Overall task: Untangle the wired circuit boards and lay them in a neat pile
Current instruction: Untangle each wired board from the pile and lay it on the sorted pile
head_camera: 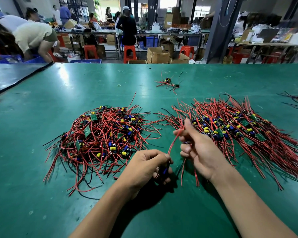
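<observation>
One wired board (164, 170) sits in the left hand (144, 166), whose fingers are curled tight round it; only a blue part and a dark edge show between them. A red wire (173, 143) runs up from that fist to the right hand (199, 148), which pinches its far end between thumb and forefinger. The other fingers are curled, and more red leads hang below the palm. Whether they hold a second board is hard to make out.

Both hands work in the gap between two heaps. On the left lies the tangled heap (101, 138), its wires looping every way. On the right is the combed pile (239, 131), its wires roughly parallel and its near end running to the frame's right edge. A small stray cluster (169, 82) lies well apart, farther back.

Bare green table (41, 186) stretches wide to the left and toward the near edge. A black mat (10, 78) covers the far left corner, a rubber band (119, 85) lies near the middle, and dark wires (296, 100) are cut off at the right. Beyond the far edge stand boxes (157, 55) and stools (129, 51), blurred.
</observation>
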Tool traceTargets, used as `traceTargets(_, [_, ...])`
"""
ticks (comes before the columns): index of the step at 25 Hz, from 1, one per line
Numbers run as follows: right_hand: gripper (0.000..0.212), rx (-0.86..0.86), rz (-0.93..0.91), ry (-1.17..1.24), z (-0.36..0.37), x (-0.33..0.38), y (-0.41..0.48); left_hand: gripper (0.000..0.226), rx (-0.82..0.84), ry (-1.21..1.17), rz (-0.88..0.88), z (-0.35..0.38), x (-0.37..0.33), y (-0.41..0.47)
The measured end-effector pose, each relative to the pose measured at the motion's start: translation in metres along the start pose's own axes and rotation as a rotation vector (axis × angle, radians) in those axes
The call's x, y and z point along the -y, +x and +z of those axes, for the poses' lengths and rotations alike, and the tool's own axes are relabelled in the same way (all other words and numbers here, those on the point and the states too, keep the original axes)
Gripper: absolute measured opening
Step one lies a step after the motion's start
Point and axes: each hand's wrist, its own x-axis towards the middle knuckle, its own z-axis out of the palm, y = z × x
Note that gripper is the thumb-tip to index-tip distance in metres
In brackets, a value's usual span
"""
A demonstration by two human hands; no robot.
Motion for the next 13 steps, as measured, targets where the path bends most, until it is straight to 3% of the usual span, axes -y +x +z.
traceTargets(2, [0.048, 0.107, -0.016, -0.254, 0.004, -0.011, -0.005, 0.021, -0.040, -0.064, 0.009, -0.001, 0.000, 0.001])
traceTargets(5, [0.034, 0.264, 0.045, -0.377, 0.011, -0.021, -0.010, 0.021, -0.064, -0.087, 0.034, -0.003, 0.000, 0.001])
traceTargets(9, [0.025, 0.071, -0.077, -0.416, 0.005, -0.018, -0.002, 0.021, -0.050, -0.013, 0.023, -0.003, 0.002, 0.003])
traceTargets(13, [0.027, -0.131, -0.187, -0.256, -0.007, -0.012, 0.008, 0.021, 0.046, 0.090, 0.045, -0.003, 0.002, 0.000])
